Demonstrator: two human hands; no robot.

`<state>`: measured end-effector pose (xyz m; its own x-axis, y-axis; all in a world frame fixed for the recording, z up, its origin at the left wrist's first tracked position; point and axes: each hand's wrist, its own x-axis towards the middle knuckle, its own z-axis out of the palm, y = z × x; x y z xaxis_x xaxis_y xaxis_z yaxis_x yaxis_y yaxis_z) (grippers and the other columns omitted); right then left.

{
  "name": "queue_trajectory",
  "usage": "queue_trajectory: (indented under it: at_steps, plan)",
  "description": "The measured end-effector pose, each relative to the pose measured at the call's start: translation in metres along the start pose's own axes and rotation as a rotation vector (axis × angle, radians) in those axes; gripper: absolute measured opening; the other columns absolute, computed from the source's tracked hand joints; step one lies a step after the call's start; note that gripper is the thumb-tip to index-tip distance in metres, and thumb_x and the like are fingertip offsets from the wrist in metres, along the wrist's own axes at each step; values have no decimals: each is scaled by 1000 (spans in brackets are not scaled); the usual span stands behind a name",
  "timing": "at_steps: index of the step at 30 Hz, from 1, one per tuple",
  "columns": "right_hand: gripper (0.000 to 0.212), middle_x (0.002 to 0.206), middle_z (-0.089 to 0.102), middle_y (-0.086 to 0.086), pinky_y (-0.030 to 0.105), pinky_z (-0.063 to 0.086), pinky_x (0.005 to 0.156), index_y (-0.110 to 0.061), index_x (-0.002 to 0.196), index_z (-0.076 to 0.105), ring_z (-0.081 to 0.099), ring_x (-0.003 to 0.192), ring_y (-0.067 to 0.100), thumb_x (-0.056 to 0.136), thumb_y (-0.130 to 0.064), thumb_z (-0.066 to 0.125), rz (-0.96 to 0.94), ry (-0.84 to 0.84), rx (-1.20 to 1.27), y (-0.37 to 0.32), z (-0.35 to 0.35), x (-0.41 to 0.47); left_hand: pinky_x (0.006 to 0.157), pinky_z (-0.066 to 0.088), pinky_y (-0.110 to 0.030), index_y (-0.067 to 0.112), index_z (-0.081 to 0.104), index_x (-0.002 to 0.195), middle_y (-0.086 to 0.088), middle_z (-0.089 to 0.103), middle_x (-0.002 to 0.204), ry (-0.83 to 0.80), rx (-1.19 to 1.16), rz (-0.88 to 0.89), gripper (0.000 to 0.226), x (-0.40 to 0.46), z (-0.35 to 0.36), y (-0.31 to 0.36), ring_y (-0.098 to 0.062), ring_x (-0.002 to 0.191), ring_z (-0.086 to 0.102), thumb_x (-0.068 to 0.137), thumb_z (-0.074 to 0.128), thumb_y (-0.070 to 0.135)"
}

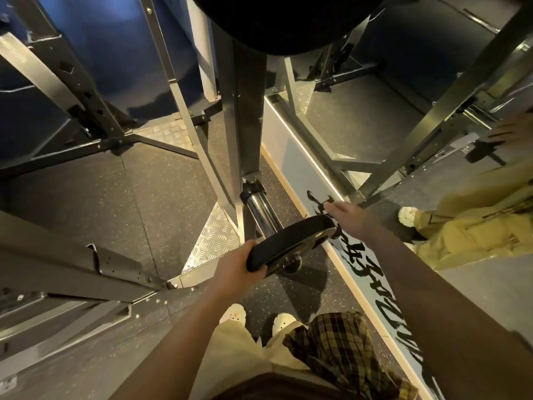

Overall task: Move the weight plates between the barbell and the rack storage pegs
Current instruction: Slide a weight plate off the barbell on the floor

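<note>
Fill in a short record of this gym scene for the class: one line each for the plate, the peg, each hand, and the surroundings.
plate: black weight plate, threaded on the outer end of the peg
peg: chrome storage peg, sticking out from the rack upright
left hand: left hand grips the plate's near rim
right hand: right hand on the plate's far rim, grip unclear
surroundings: speckled rubber floor; wall mirror on the right

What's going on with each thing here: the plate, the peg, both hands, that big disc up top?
Weight plate: threaded on the peg near its outer end, tilted, held at both edges.
Storage peg: chrome, sticking out from the rack upright, bare between the plate and the upright.
Left hand: grips the plate's near rim.
Right hand: on the plate's far rim; grip hidden.
Large black plate: at the top of the view, mostly cut off.
</note>
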<state>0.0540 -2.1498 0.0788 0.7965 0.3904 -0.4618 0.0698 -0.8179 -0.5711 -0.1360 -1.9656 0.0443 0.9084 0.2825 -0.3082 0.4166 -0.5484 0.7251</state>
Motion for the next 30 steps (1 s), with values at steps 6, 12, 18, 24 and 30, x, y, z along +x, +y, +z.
queue_trajectory:
  at_steps: [6,12,18,24,30]
  plan:
    - [49,93,62,2,31,37,81,-20,106,57,57,93,19,99,-54,23,-18,115,-47,11,25,-13,68,39,-9,31,50,105,10,60,92,42,-26,-38,32,-5,5,-12,-11,87,57,84,72,21]
    - [44,84,60,-3,33,45,81,-24,101,55,57,85,15,99,-53,22,-76,185,-182,9,28,-21,82,45,-19,30,51,114,17,53,99,-17,153,102,45,5,-14,20,-5,93,55,78,76,37]
    - [39,78,55,-6,26,39,63,-26,92,52,54,74,10,97,-58,30,-125,224,-321,1,27,-22,78,46,-20,27,57,119,10,65,98,-18,256,57,36,11,-4,34,-5,84,55,86,68,36]
    - [32,93,49,-3,20,33,68,-21,94,53,48,87,12,98,-49,37,-182,213,-93,-5,27,-17,82,47,-20,26,56,116,9,62,100,-138,35,-43,40,2,-6,-2,-13,99,61,81,76,26]
    - [50,115,56,5,36,36,94,-12,124,56,51,111,22,101,-49,31,-21,141,187,-1,18,-12,89,48,-26,20,56,122,0,66,111,-119,-74,-83,46,-2,1,-12,-18,104,61,80,77,20]
